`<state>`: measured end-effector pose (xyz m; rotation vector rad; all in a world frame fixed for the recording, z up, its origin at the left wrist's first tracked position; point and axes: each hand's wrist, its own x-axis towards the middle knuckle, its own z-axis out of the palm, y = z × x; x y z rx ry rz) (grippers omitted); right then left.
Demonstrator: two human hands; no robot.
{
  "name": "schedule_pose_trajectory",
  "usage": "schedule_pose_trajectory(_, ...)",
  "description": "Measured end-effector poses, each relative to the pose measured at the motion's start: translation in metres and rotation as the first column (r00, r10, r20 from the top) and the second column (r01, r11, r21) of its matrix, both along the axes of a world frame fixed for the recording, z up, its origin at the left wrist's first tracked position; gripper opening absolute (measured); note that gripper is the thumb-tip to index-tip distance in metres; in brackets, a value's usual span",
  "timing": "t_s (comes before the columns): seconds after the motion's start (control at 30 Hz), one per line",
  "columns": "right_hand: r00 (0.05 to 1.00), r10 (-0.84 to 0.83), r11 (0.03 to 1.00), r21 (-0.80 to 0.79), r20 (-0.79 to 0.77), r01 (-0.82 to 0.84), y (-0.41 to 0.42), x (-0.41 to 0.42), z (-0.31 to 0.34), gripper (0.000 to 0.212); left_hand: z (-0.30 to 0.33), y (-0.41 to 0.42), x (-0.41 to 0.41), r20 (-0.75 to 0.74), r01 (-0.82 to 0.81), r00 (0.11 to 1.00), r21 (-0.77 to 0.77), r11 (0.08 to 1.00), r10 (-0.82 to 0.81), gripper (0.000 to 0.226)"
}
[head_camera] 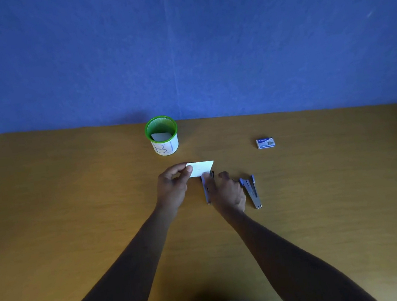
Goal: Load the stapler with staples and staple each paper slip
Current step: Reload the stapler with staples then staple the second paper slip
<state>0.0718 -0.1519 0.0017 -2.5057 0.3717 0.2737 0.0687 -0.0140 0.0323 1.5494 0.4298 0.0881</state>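
A green mesh cup stands toward the back of the wooden table, left of centre, with a white label wrapped round its lower half and blue marks on it; inside lies one pale slip of paper. In front of the cup, the left hand pinches the left end of a white paper slip between thumb and curled fingers, holding it roughly level above the table. The slip's lower right corner sits at the front end of a slim grey-blue stapler, which lies lengthwise on the table. The right hand rests on this stapler, fingers bent over it; how firmly it grips cannot be told. Just right of that hand lies a second stapler, its arms splayed apart. Farther right and back sits one small blue-and-white staple box. Two staplers, two slips, one cup, one box.
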Motion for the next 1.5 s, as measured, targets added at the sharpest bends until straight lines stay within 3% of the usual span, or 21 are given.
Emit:
schedule_pose_trajectory(0.07, 0.996, -0.083, 0.949, 0.303, -0.029, 0.088, -0.009, 0.003, 0.004, 0.062, -0.001, -0.001, -0.001, -0.003, 0.038, 0.999, 0.022, 0.999, -0.037, 0.003)
schedule_pose_trajectory(0.1, 0.987, -0.122, 0.852, 0.499, -0.104, 0.158, -0.014, 0.005, 0.007, 0.066, -0.002, -0.001, -0.001, -0.006, 0.059, 0.998, 0.015, 0.998, -0.059, 0.004)
schedule_pose_trajectory(0.17, 0.943, -0.139, 0.556, 0.764, -0.303, 0.328, -0.025, 0.009, 0.015, 0.070, -0.003, -0.004, -0.003, -0.007, 0.112, 0.994, 0.012, 0.994, -0.112, 0.006)
schedule_pose_trajectory(0.23, 0.914, -0.098, 0.384, 0.833, -0.393, 0.399, -0.035, 0.013, 0.021, 0.066, -0.002, -0.007, -0.006, -0.006, 0.169, 0.986, 0.010, 0.986, -0.168, 0.006)
schedule_pose_trajectory(0.37, 0.925, -0.066, 0.259, 0.889, -0.374, 0.378, -0.052, 0.015, 0.027, 0.039, 0.004, -0.012, -0.007, -0.007, 0.263, 0.965, 0.030, 0.964, -0.263, 0.005)
schedule_pose_trajectory(0.43, 0.945, -0.046, 0.284, 0.903, -0.324, 0.323, -0.057, 0.012, 0.029, 0.018, 0.007, -0.013, -0.008, -0.009, 0.284, 0.959, 0.064, 0.957, -0.284, 0.014)
schedule_pose_trajectory(0.5, 0.966, -0.029, 0.368, 0.895, -0.258, 0.250, -0.060, 0.010, 0.029, 0.006, 0.009, -0.014, -0.008, -0.012, 0.269, 0.963, 0.046, 0.962, -0.269, 0.012)
schedule_pose_trajectory(0.57, 0.977, -0.038, 0.441, 0.873, -0.211, 0.206, -0.061, 0.008, 0.029, 0.018, 0.010, -0.016, -0.009, -0.015, 0.259, 0.966, 0.036, 0.965, -0.258, 0.004)
schedule_pose_trajectory(0.63, 0.988, -0.045, 0.501, 0.852, -0.147, 0.149, -0.061, 0.006, 0.031, 0.026, 0.009, -0.017, -0.008, -0.022, 0.245, 0.969, 0.099, 0.964, -0.244, 0.012)
schedule_pose_trajectory(0.77, 0.998, -0.062, 0.610, 0.790, -0.026, 0.059, -0.059, 0.006, 0.030, 0.026, 0.008, -0.017, -0.006, -0.071, 0.191, 0.980, 0.072, 0.979, -0.186, 0.019)
schedule_pose_trajectory(0.97, 0.997, -0.068, 0.627, 0.777, -0.024, 0.062, -0.058, 0.005, 0.030, 0.021, 0.007, -0.017, -0.007, -0.111, 0.164, 0.981, 0.011, 0.986, -0.162, 0.016)
schedule_pose_trajectory(1.5, 0.998, -0.047, 0.638, 0.767, -0.047, 0.067, -0.048, 0.011, 0.033, 0.011, 0.007, -0.005, -0.002, -0.099, 0.127, 0.988, 0.066, 0.990, -0.120, 0.019)
